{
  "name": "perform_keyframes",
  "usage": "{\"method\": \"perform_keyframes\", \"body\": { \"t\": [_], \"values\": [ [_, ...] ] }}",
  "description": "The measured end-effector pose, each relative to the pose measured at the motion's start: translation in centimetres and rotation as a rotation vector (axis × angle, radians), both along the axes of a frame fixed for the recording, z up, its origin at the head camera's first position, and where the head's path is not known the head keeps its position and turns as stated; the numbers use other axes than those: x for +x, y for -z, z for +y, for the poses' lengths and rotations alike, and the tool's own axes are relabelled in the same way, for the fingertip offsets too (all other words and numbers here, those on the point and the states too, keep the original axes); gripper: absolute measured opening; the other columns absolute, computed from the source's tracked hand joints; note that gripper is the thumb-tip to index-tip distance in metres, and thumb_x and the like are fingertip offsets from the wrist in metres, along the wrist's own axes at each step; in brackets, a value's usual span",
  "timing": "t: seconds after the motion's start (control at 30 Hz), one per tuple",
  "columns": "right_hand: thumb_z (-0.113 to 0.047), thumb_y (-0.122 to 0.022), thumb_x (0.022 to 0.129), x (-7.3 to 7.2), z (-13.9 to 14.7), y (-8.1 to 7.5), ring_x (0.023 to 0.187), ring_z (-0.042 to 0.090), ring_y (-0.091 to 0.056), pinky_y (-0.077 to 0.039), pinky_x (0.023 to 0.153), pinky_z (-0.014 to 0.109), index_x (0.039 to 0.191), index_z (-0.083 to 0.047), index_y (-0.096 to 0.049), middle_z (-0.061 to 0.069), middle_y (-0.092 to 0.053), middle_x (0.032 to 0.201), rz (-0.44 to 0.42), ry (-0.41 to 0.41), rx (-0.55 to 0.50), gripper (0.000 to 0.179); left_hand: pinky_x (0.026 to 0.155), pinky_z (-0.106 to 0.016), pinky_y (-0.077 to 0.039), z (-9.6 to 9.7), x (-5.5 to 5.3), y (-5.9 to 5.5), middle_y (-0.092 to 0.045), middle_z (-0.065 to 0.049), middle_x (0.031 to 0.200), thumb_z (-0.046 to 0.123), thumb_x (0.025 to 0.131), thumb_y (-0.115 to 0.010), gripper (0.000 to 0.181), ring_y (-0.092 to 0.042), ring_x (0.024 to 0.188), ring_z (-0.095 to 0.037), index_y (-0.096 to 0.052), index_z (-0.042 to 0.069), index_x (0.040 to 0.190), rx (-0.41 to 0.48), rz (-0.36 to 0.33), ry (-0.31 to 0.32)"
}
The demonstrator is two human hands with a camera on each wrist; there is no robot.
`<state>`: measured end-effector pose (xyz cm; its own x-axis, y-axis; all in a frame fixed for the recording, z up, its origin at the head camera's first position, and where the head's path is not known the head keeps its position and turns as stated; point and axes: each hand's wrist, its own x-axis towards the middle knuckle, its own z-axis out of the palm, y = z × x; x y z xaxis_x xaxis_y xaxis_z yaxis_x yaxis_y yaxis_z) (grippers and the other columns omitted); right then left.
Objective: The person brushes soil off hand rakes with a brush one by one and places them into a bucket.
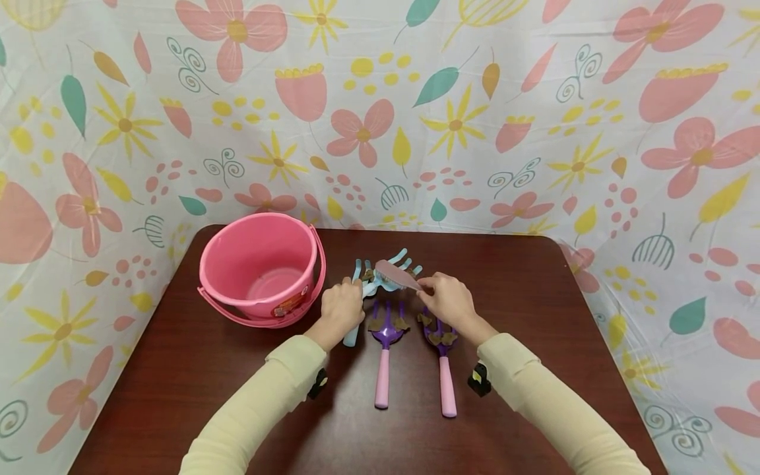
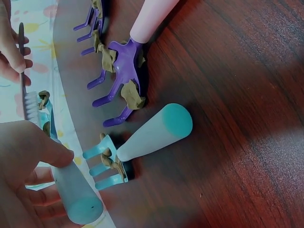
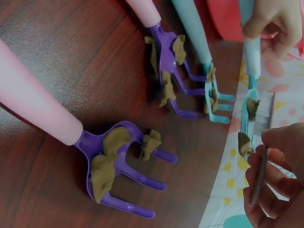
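My left hand [image 1: 343, 309] grips the handle of a light blue garden hand fork [image 2: 78, 194], raised above the table. Brown clay-like lumps [image 3: 253, 108] cling to this fork's head. A brush [image 1: 396, 274] with a flat pinkish-brown back is pinched between the thumb and fingers of my right hand [image 1: 449, 302]. In the right wrist view its white bristles [image 3: 262, 121] meet the fork's head. Below my left hand, a second light blue fork [image 2: 154, 133] lies on the table, with brown lumps on its tines.
Two purple forks with pink handles, the middle one [image 1: 387, 335] and the right one [image 1: 446, 386], lie on the dark brown table [image 1: 522, 422], both carrying brown lumps. A pink bucket [image 1: 231, 290] stands at the back left. Behind the table hangs a flowered cloth [image 1: 410, 191].
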<state>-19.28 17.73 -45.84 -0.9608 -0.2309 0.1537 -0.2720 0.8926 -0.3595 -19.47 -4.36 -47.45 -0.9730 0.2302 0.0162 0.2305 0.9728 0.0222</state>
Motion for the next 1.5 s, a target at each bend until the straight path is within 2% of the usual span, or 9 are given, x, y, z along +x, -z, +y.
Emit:
{"method": "perform_keyframes", "body": {
  "t": [0.37,0.6,0.83,1.13,1.3,1.5],
  "values": [
    [-0.022,-0.069,0.08,0.5,0.9,0.2,0.048,0.009,-0.043,-0.031,0.038,0.025,0.103,-0.014,-0.071,0.004,-0.064,0.082,0.057,-0.008,-0.004,0.024,0.053,-0.036,-0.048,0.3,0.0,0.0,-0.056,-0.007,0.085,0.023,0.073,-0.067,0.032,-0.06,0.074,-0.024,-0.057,0.009,0.1,-0.006,0.004,0.011],
    [-0.023,-0.069,0.081,-0.4,1.0,-0.4,0.051,0.013,-0.048,-0.035,0.04,0.026,0.105,-0.013,-0.07,0.007,-0.066,0.088,0.122,0.053,-0.047,0.026,0.053,-0.037,-0.048,0.4,0.0,0.0,-0.057,-0.007,0.087,0.023,0.072,-0.069,0.036,-0.06,0.074,-0.023,-0.057,0.009,0.102,0.003,0.045,0.037],
    [-0.024,-0.068,0.082,-1.3,0.3,-0.6,0.052,0.014,-0.048,-0.033,0.039,0.027,0.103,-0.014,-0.071,0.005,-0.065,0.087,0.077,0.081,0.006,0.024,0.053,-0.037,-0.049,0.7,0.3,-0.3,-0.058,-0.007,0.087,0.023,0.071,-0.069,0.031,-0.06,0.072,-0.023,-0.057,0.009,0.096,0.015,0.065,0.069],
    [-0.023,-0.067,0.081,-0.5,-0.1,-0.8,0.049,0.011,-0.044,-0.031,0.038,0.025,0.105,-0.014,-0.071,0.005,-0.063,0.084,0.037,0.031,0.045,0.025,0.052,-0.035,-0.047,0.5,0.5,-0.6,-0.057,-0.006,0.087,0.025,0.074,-0.067,0.034,-0.06,0.073,-0.022,-0.058,0.009,0.103,-0.04,0.037,0.045],
    [-0.023,-0.067,0.082,-0.1,0.0,-0.9,0.048,0.011,-0.043,-0.03,0.037,0.024,0.105,-0.014,-0.071,0.003,-0.062,0.083,0.052,0.005,0.055,0.025,0.053,-0.036,-0.048,0.2,0.1,-0.5,-0.056,-0.007,0.088,0.026,0.073,-0.068,0.034,-0.061,0.075,-0.024,-0.058,0.009,0.101,-0.017,0.02,0.016],
    [-0.024,-0.066,0.083,0.1,0.6,-0.9,0.049,0.01,-0.043,-0.03,0.037,0.024,0.105,-0.014,-0.071,0.002,-0.063,0.083,0.078,0.003,0.065,0.024,0.051,-0.035,-0.048,-0.4,-0.4,-0.4,-0.055,-0.007,0.084,0.028,0.074,-0.068,0.033,-0.061,0.072,-0.024,-0.057,0.008,0.097,-0.022,0.044,-0.019]
  ]
}}
